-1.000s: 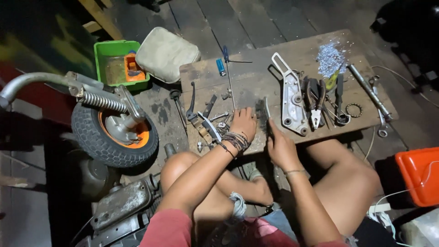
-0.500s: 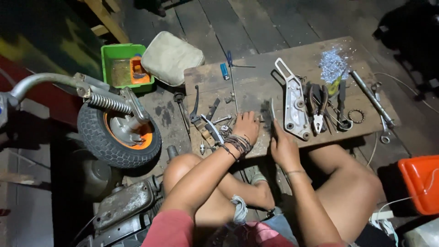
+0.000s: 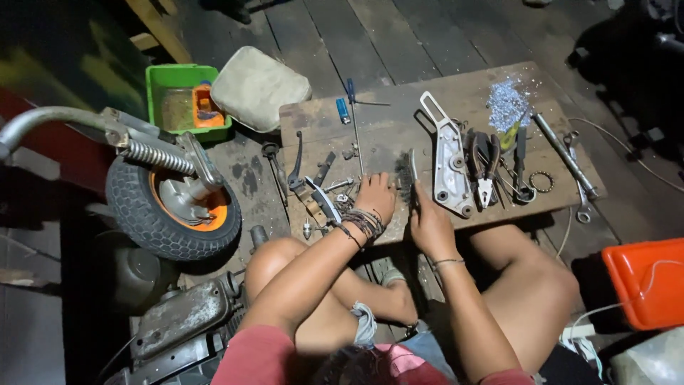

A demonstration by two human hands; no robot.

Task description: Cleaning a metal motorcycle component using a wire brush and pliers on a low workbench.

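I sit cross-legged at a low wooden board [image 3: 385, 121] strewn with metal parts. My left hand [image 3: 375, 197], with cord bracelets on the wrist, presses down on a small dark part at the board's near edge. My right hand [image 3: 427, 221] grips a wire brush [image 3: 408, 175] by its handle, with the bristles against the spot beside my left hand. A brake lever [image 3: 296, 162], bolts and a small metal bracket [image 3: 324, 203] lie just left of my left hand.
A silver footrest bracket [image 3: 449, 165], pliers [image 3: 486, 171], wrenches [image 3: 566, 157] and a pile of shiny bits [image 3: 507, 103] lie to the right. A scooter wheel [image 3: 171, 207] with its fork, a green bin [image 3: 187, 100], a beige cushion [image 3: 258, 87] and an orange container [image 3: 645, 281] surround the board.
Both hands stay at the board's near edge with only slight shifts of the brush. The view has drifted a little.
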